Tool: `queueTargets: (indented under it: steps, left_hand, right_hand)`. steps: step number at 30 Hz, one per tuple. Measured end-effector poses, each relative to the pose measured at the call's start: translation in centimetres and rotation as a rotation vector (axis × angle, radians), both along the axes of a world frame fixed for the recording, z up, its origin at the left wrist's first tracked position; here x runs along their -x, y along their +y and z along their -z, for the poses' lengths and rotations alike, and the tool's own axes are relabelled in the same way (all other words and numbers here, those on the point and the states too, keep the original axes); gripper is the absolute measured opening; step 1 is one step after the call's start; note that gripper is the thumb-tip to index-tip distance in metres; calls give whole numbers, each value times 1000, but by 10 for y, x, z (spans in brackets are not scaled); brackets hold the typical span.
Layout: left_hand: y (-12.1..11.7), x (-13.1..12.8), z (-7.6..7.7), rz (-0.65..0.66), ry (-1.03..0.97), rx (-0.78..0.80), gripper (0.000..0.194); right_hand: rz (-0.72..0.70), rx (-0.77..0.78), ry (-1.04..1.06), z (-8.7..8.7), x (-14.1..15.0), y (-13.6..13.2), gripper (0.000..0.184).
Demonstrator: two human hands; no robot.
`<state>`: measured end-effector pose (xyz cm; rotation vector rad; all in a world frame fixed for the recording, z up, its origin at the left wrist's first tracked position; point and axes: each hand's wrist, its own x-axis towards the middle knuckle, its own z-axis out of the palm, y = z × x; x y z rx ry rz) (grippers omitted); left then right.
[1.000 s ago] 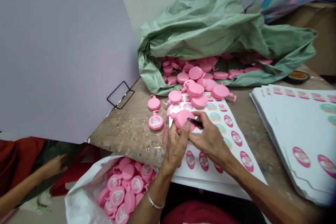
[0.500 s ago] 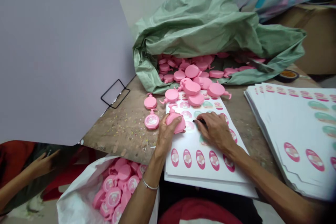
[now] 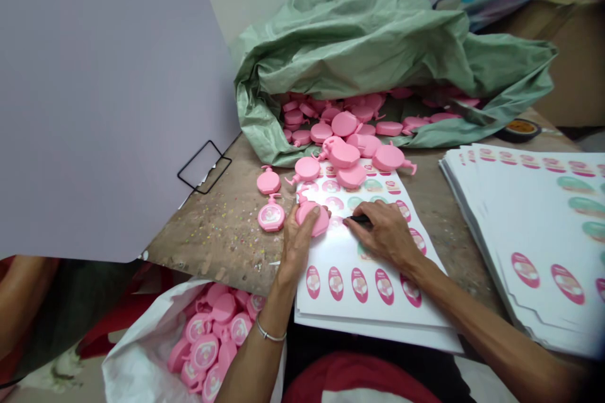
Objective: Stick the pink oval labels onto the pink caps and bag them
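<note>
My left hand (image 3: pixel 297 236) is closed round a flat pink toy pump bottle (image 3: pixel 312 219), held just over the left part of a sticker sheet (image 3: pixel 326 318). The face of that bottle turned to me is plain. My right hand (image 3: pixel 385 233) rests on the sheet, its fingers pinching a thin black tool (image 3: pixel 359 218). The tool's tip touches or nearly touches a pale pink round sticker (image 3: pixel 336 221); its kind I cannot make out. Left of the sheet lie a bottle with a round sticker (image 3: pixel 271 218) and a plain one (image 3: pixel 268 181).
Pink bottles spill from a green sack (image 3: pixel 368 63) onto the sheet's far end. A white bag (image 3: pixel 137 340) of stickered bottles hangs below the table edge. More sheets are stacked (image 3: pixel 510 220) on the right, near a tape roll (image 3: pixel 520 130). Another person's arm (image 3: pixel 23 302) shows lower left.
The black tool shows more between my right fingers, and its tip sits slightly lower left. My left hand with the bottle has barely shifted. The other person's hand has moved left out of view.
</note>
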<state>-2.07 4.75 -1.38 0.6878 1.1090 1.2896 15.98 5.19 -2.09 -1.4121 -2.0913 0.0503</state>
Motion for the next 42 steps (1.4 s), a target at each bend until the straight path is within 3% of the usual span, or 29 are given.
queueTargets:
  steps: [4,6,11,14,16,21,29,42]
  left_hand:
    - [-1,1,-1,-57,-57,18,41]
    - [0,2,-3,-65,-102,21,44]
    - [-1,3,-21,-2,-183,25,47]
    - [-6,1,-37,7,-221,88,52]
    - [-9,-2,-45,47,-232,143,56]
    - [-15,-7,-48,184,-265,176,60]
    - [-15,-9,-48,139,-200,135,54]
    - [-14,-9,-48,106,-162,175,63]
  right_hand:
    - [-58,-177,45,-8,5,-7,17]
    - [-76,-187,133,-17,5,-10,18]
    - [49,113,499,-54,2,-12,20]
    - [2,267,547,-71,4,-13,35]
    - [-55,316,555,-77,8,-15,33]
    - [-119,328,557,-78,17,-19,22]
    - [-147,317,547,-76,16,-19,18]
    - [-145,264,540,-78,17,-20,15]
